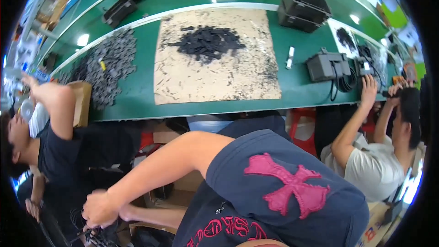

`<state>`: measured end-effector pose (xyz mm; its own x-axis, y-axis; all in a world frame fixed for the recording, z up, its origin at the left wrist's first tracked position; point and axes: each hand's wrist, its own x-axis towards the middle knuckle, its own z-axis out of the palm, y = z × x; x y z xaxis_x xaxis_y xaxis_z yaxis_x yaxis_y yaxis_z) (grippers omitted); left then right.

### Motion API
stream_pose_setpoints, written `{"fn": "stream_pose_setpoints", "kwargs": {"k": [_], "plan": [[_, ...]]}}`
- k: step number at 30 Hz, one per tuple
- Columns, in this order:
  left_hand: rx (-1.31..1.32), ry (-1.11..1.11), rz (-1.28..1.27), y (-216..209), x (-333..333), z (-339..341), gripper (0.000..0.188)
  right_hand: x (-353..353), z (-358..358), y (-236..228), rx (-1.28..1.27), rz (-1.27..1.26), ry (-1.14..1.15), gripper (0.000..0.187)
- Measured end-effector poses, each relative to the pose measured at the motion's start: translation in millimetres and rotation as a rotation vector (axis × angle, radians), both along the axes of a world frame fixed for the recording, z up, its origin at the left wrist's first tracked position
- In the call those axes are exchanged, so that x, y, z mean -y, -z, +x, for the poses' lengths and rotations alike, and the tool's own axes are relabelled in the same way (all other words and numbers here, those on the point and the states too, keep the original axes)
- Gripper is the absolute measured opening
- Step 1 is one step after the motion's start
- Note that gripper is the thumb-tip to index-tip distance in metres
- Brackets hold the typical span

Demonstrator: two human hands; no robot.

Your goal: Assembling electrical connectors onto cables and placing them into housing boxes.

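My right arm, in a dark sleeve with a pink cross patch, reaches across to the lower left. At its end my right hand [98,209] is closed, fingers curled down on thin black cables [93,238]. Just behind it is my left hand [127,212], its fingers mostly hidden by the right one. The cables hang in a loose tangle below and beside the hands, beside an open cardboard box [141,225]. How much of the bundle lies inside the grip is hidden.
A green workbench [145,64] runs across, bearing a cardboard sheet [196,82] with black strips [208,41], a pile of grey parts [112,68], a grey case [327,65] and stacked black bins [304,9]. One person [55,142] sits left, another [375,155] right.
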<state>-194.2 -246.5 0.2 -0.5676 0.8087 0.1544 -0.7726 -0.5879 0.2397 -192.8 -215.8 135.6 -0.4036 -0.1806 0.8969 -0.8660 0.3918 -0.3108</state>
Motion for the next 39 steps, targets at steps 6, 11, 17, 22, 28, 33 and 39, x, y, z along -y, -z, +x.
{"fn": "stream_pose_setpoints", "kwargs": {"k": [6, 11, 17, 22, 28, 33, 39], "plan": [[-0.099, -0.039, -0.099, -25.9, 35.8, 10.6, 0.044, -100.2, 85.9, 72.0, 0.131, -0.229, -0.015, 0.015], [-0.303, -0.173, -0.14, -10.6, 104.4, -37.0, 0.055, -287.6, 281.6, 97.8, 0.113, -0.089, 0.956, 0.012], [-0.843, -0.086, -0.676, -12.5, -184.3, 99.1, 0.017, -365.3, 455.6, 75.2, 1.24, -0.021, 2.225, 0.05], [-1.684, -0.174, -0.117, -128.1, -322.5, 144.9, 0.005, -373.1, 451.9, 122.4, 1.186, -0.229, 1.974, 0.028], [-1.905, -0.59, 0.328, -285.9, -470.6, 223.5, 0.017, -388.2, 483.5, -78.0, 0.319, -0.276, 1.875, 0.026], [-1.808, -1.15, 0.578, -398.9, -625.9, 336.1, 0.025, -487.0, 534.6, -265.1, 0.001, -0.164, 1.935, 0.042], [-2.035, -1.124, 0.496, -419.3, -694.0, 370.5, 0.012, -633.3, 559.6, -364.8, 0.124, 0.392, 2.089, 0.034]]}}
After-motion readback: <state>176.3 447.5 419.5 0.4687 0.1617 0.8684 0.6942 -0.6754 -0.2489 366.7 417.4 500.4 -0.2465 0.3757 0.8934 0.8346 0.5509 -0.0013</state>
